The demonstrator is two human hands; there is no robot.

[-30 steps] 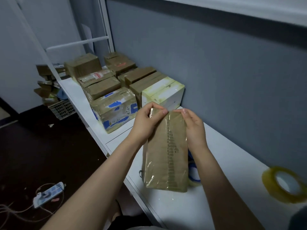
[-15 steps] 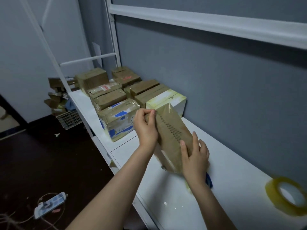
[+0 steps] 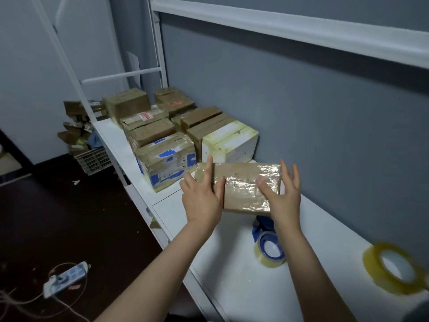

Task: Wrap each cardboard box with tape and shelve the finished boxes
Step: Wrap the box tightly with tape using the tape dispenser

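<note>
Nearest the camera, two bare forearms are stretched out over the white shelf surface (image 3: 232, 287); a clear tape roll with a blue core (image 3: 270, 252) lies just below the right wrist, and a yellowish tape roll (image 3: 394, 268) lies well apart at the right edge, blurred. Just beyond, the taped cardboard box (image 3: 243, 187) is held lengthwise between the hands, apparently lifted a little off the surface, though contact at its lower edge cannot be ruled out. The left hand (image 3: 202, 201) is laid against the left end with fingers straight and the thumb on the front face; the right hand (image 3: 282, 194) is spread at the right end, thumb on the front, fingers splayed behind. The hands are apart, and nothing is clamped in a curled grip.

The likeliest failure is judged to be a slip: the box is sheathed in glossy film and is carried by flat pressure alone, so any easing of that pressure could let it drop onto the roll beneath. A careless push forward is the other risk – the blue-printed box (image 3: 167, 159) sits near the front edge and could be nudged toward the floor.

Further back, the white box (image 3: 229, 142) closes off the row of wrapped boxes (image 3: 148, 126) behind the held box; the open spot is the bare patch in front of it. Beyond the shelf end a plastic crate (image 3: 92, 160) with cardboard scraps stands on the floor, a power strip (image 3: 66, 277) lies lower left, and a white rail (image 3: 278, 24) runs overhead – none of these is in the way.
</note>
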